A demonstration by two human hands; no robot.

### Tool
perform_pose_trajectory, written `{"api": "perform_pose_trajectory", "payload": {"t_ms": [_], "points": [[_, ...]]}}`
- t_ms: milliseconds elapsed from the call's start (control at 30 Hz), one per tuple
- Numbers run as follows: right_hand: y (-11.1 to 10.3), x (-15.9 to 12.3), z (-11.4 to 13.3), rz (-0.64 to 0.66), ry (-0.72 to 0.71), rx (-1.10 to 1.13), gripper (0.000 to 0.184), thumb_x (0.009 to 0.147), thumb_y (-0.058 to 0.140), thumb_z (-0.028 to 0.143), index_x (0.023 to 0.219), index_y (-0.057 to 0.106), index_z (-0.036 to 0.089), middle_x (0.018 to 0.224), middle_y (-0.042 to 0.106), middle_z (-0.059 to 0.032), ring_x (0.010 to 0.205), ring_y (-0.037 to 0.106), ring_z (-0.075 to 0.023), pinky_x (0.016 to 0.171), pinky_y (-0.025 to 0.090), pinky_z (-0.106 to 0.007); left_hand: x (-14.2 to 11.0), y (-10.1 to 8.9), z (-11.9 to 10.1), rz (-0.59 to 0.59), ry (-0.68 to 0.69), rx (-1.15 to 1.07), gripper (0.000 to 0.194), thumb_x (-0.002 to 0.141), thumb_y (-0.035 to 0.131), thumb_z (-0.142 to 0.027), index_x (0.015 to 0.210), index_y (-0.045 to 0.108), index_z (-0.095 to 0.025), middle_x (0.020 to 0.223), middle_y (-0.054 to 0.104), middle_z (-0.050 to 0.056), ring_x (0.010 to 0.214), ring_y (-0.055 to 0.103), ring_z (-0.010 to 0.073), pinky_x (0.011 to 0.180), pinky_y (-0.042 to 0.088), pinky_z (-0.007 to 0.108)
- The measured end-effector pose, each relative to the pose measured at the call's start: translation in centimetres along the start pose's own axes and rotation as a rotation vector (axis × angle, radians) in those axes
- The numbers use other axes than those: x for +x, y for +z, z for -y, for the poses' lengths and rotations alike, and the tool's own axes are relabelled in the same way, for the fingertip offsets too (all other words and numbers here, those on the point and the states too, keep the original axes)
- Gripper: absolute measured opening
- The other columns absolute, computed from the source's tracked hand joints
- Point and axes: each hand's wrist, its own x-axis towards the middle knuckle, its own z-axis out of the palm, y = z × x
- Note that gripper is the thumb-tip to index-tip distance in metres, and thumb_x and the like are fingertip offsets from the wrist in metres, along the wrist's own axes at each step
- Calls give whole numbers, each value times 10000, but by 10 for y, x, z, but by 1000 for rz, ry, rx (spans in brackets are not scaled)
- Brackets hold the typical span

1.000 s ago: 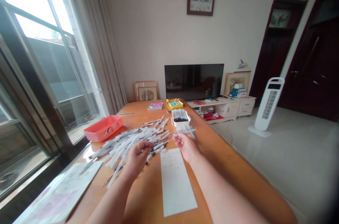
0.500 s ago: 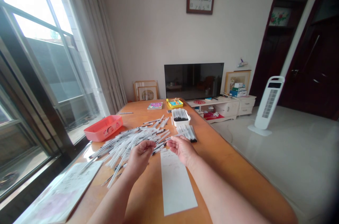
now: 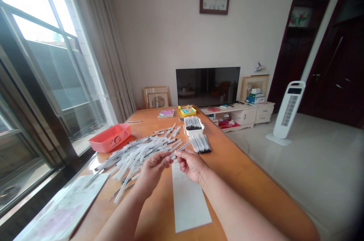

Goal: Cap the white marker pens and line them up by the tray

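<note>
My right hand (image 3: 193,166) is closed in a pinch on a clear pen barrel (image 3: 184,146), which slants up and away toward the right. Close against it, my left hand (image 3: 155,168) pinches at the barrel's near end; what lies between its fingertips is too small and hidden to name. Under and beyond my left hand spreads a loose pile of clear pen barrels and dark pen parts (image 3: 139,153). To the right of my hands, a row of pens with black ends (image 3: 200,143) lies side by side. A white container (image 3: 195,132) behind that row holds more pens with black ends.
A written paper strip (image 3: 190,203) lies below my hands on the wooden table (image 3: 244,191). A pink basket (image 3: 110,138) stands left of the pile, with a large paper sheet (image 3: 62,207) nearer. At the far end are a booklet (image 3: 166,113) and a yellow box (image 3: 187,111).
My hands have come together, the left moving right and the right moving left and slightly nearer. The barrel in my right hand has turned from nearly crosswise to slanting away.
</note>
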Motion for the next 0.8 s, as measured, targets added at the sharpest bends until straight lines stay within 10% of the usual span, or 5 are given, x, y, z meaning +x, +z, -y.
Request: {"api": "perform_pose_trajectory", "payload": {"t_ms": [333, 500, 800], "points": [[-5, 2, 5, -13, 14, -43, 333, 751, 837, 438, 887, 654, 195, 738, 677, -15, 578, 561, -107, 490, 385, -203, 11, -22, 8, -30, 90, -1, 407, 810, 723, -576, 930, 720, -187, 865, 726, 42, 827, 657, 172, 778, 511, 271], [-13, 2, 9, -124, -238, -459, 316, 849, 683, 525, 907, 688, 214, 831, 709, -33, 776, 641, -185, 625, 469, -251, 11, -33, 1, -69, 67, 25, 459, 742, 760, -612, 895, 709, -182, 849, 728, 51, 816, 665, 194, 751, 509, 280], [8, -16, 1, 183, -449, -948, 139, 828, 634, 314, 747, 718, 239, 699, 646, 7, 714, 578, -181, 651, 440, -266, 17, -37, 16, -151, 103, 84, 483, 755, 730, -610, 958, 738, -172, 841, 733, 53, 824, 671, 206, 760, 520, 298]]}}
